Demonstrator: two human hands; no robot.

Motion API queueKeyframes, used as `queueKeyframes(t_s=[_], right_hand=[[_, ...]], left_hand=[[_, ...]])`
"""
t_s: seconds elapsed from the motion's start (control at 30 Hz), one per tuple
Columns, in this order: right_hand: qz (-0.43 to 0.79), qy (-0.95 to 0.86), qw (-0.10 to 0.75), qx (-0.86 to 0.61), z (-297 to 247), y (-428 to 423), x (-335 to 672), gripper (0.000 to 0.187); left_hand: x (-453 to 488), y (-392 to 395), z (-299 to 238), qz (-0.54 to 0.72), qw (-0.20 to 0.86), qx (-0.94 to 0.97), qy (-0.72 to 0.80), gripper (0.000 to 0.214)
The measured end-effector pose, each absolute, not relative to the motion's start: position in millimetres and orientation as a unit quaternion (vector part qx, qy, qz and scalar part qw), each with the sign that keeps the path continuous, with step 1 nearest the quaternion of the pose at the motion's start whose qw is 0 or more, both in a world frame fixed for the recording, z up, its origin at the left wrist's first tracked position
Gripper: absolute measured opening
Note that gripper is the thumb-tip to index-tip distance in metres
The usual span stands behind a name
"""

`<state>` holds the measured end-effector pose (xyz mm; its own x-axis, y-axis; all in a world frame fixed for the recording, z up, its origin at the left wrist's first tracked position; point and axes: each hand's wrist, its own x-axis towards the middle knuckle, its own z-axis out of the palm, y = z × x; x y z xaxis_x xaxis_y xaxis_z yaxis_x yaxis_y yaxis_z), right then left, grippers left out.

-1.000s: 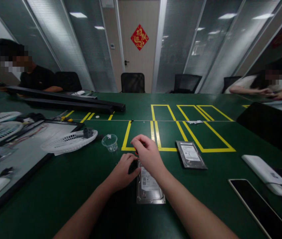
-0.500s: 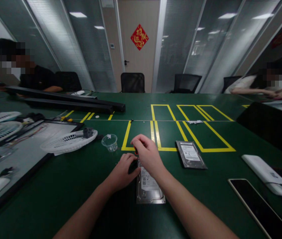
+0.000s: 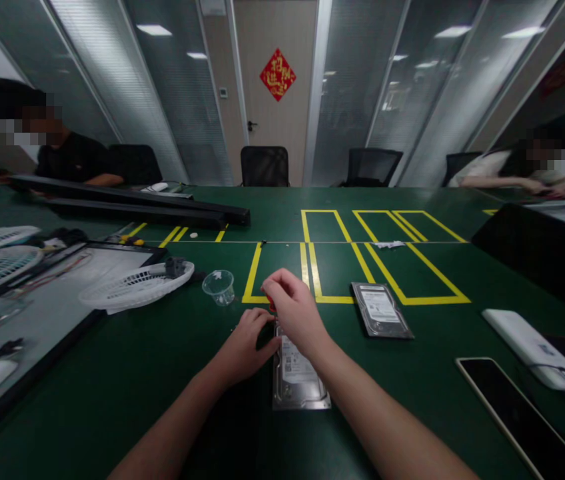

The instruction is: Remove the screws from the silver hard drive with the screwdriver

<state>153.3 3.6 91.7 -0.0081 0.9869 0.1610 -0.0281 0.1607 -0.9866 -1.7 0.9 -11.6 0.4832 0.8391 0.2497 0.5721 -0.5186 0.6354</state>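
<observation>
A silver hard drive lies flat on the green table right in front of me. My left hand rests curled on the drive's far left corner, pressing on it. My right hand is closed above the drive's far end, pinching a small tool with an orange-red handle, most of it hidden by my fingers. A second hard drive lies to the right, at the edge of the yellow tape boxes.
A small clear plastic cup and a white fan grille sit to the left. A phone and a white box lie at right. Long black bars cross the far left. Two other people sit at the far corners.
My right hand has shifted its pinch slightly at the drive's far end. My left hand and the drive stay in place.
</observation>
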Motion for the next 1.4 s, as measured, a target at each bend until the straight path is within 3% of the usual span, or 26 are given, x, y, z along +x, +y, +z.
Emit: queueKeyframes(t_s=[0.4, 0.73, 0.87, 1.27, 1.4], right_hand=[[0.502, -0.491, 0.548, -0.455, 93.0, 2.3, 149.5, 0.02], [0.441, -0.558, 0.533, -0.459, 92.8, 4.6, 152.9, 0.02], [0.473, -0.521, 0.542, -0.459, 92.0, 4.0, 150.0, 0.011], [0.43, -0.555, 0.541, -0.463, 91.3, 6.1, 153.0, 0.02], [0.462, -0.533, 0.542, -0.458, 93.1, 5.2, 151.5, 0.013]], left_hand=[[-2.0, 0.5, -9.9, 0.281, 0.247, 0.821, 0.431, 0.036], [-4.4, 2.8, -11.3, 0.276, 0.246, 0.824, 0.43, 0.026], [-3.1, 2.5, -9.2, 0.274, 0.244, 0.824, 0.433, 0.028], [-5.0, 2.8, -12.7, 0.279, 0.24, 0.825, 0.43, 0.027], [-4.2, 3.1, -10.7, 0.272, 0.241, 0.826, 0.432, 0.028]])
